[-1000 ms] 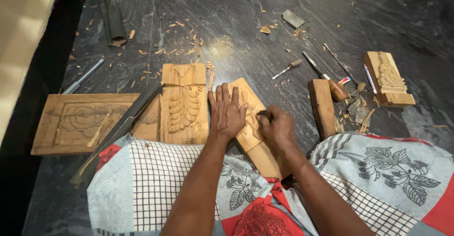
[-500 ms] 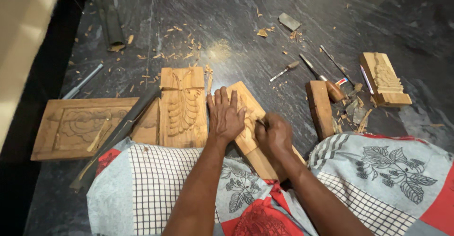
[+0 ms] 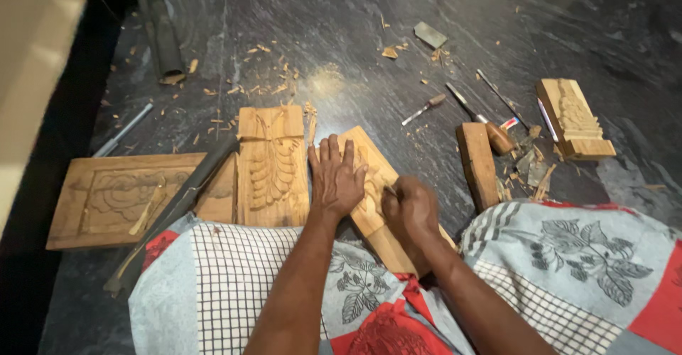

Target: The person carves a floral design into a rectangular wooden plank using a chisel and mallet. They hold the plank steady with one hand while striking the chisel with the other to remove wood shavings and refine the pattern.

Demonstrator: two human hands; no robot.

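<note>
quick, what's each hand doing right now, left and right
Left hand: open, flat on the slanted wooden carving block.
Right hand: closed in a fist over the same block; a tool seems gripped, but it is mostly hidden.

Under my left hand [image 3: 337, 179] the angled wood plank [image 3: 371, 184] is pale honey-tan, its carved ridges a shade darker. Just left of that plank, the upright carved panel [image 3: 272, 164] is warmer orange-brown, cut with a feathered, scale-like pattern. Further left, the wide panel [image 3: 114, 197] is duller brown with a flower relief. The floor [image 3: 355, 42] beyond the plank is near-black stone, veined grey and flecked with tan chips. Below the plank, my cloth [image 3: 234, 284] is white with a thin black check, patched with red and grey-blue leaf print
</note>
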